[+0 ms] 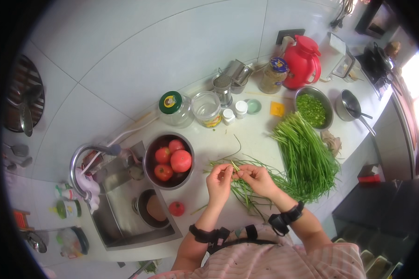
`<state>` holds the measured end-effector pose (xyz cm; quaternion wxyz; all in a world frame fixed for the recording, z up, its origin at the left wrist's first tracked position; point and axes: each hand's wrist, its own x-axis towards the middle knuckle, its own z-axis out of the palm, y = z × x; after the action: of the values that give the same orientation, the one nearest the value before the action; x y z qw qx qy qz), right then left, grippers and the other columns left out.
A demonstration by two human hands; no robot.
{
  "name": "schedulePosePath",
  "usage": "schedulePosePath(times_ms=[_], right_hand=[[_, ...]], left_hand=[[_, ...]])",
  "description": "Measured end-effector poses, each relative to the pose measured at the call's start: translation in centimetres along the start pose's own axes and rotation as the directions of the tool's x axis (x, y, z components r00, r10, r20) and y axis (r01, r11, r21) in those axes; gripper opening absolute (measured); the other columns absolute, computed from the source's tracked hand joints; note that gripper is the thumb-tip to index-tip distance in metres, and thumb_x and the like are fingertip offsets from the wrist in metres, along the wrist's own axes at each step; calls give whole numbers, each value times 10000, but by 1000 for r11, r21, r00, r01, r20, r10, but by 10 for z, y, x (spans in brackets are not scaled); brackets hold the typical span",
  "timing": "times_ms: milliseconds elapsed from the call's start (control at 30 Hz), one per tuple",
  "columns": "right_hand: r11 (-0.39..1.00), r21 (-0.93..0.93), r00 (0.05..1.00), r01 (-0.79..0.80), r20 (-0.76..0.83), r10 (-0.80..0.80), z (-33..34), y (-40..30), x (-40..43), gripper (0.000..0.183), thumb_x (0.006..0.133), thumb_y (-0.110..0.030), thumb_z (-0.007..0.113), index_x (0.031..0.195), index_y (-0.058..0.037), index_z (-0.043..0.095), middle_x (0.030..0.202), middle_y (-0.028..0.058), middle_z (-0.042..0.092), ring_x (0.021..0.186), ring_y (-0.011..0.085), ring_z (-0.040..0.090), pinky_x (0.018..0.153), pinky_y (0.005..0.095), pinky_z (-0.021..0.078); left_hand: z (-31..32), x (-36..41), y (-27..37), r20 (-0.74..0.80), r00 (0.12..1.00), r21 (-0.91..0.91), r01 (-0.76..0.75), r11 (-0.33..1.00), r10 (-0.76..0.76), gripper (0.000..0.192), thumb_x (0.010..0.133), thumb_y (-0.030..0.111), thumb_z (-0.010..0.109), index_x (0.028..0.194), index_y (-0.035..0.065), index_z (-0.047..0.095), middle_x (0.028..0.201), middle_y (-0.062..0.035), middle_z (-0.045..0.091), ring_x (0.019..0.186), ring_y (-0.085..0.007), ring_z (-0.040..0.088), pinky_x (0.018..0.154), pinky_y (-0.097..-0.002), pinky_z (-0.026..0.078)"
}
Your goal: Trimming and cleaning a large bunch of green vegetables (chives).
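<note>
Both of my hands meet above the counter, over some loose green stalks, probably garlic chives. My left hand (219, 178) pinches the pale end of a few chive stalks (235, 166) between thumb and fingers. From the other side, my right hand (256, 178) grips the same stalks close to the left fingertips. Loose chives (246, 197) lie scattered on the counter beneath and around my hands. To the right of them rests a large, thick bunch of chives (305, 160), its pale ends towards the wall.
A metal bowl of tomatoes (147, 174) stands left of my hands, with a single tomato (176, 209) nearer me. Further left is a steel sink (108, 219). Jars (176, 115), a bowl of chopped greens (311, 108), a red jug (298, 62) and a small saucepan (345, 104) stand behind.
</note>
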<state>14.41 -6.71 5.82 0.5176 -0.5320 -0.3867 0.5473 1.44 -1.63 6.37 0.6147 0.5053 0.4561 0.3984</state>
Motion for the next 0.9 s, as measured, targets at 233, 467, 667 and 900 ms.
schedulePosePath(times_ms=[233,467,667,900], right_hand=[[1000,20,1000,-5,10,5,2,6,2,206,896,-97,470,1027,45,543,852,67,632,798,95,578,716,217,452],[983,177,998,-56,-24,61,4,8,5,196,908,-103,451,999,45,542,840,71,618,796,117,571,762,238,452],[988,153,1000,-24,-11,26,5,15,5,191,901,-104,468,1009,32,548,855,67,621,804,103,570,734,228,449],[999,-12,996,43,-82,-44,16,5,4,161,866,-81,520,964,35,575,746,37,610,680,56,543,596,198,444]], left_hand=[[0,-1,6,-30,999,-140,9,990,-13,207,865,110,531,1043,27,465,736,-5,499,531,-44,422,463,-175,332],[-17,-15,-36,-328,905,-22,-294,955,271,402,852,54,521,1161,66,265,764,9,366,582,-48,329,483,-173,267],[-23,-15,-36,0,991,-51,134,990,-135,300,877,105,514,1138,-42,501,870,-38,538,753,-80,516,662,-195,420],[-13,-9,-14,133,984,187,-142,972,118,221,874,95,516,1039,-44,565,836,-57,581,699,-69,551,617,-200,446]])
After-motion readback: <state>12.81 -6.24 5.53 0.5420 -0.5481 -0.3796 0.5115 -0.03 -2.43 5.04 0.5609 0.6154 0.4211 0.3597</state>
